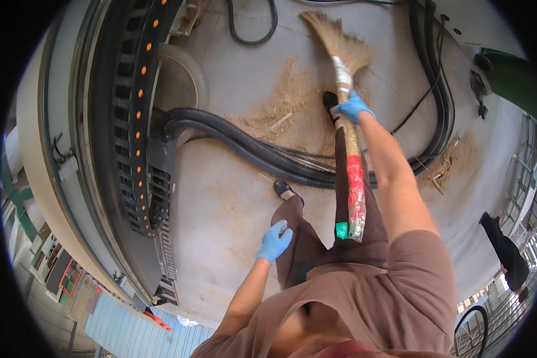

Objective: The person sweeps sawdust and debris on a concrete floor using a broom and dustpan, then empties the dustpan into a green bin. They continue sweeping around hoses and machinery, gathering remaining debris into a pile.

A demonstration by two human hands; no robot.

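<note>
A long straw broom (353,143) slants across my front, its bristles (340,43) fanned out at the far end above the grey floor. My right hand (353,107), in a blue glove, is wrapped round the handle below the white-taped neck. Red and clear tape covers the lower handle, and a green patch (341,230) shows near its end, by my lap. My left hand (275,241), also blue-gloved, hangs beside my left thigh with nothing in it, fingers loosely bent and a little apart. Sawdust (286,101) lies heaped left of the broom, with a wood sliver (281,122) on it.
Thick black hoses (238,140) run over the floor between my feet and the sawdust. More black cables (438,101) curve down at the right, beside another scatter of debris (444,170). A large machine with a cable chain (140,95) stands along the left. A person in dark clothes (507,250) is at far right.
</note>
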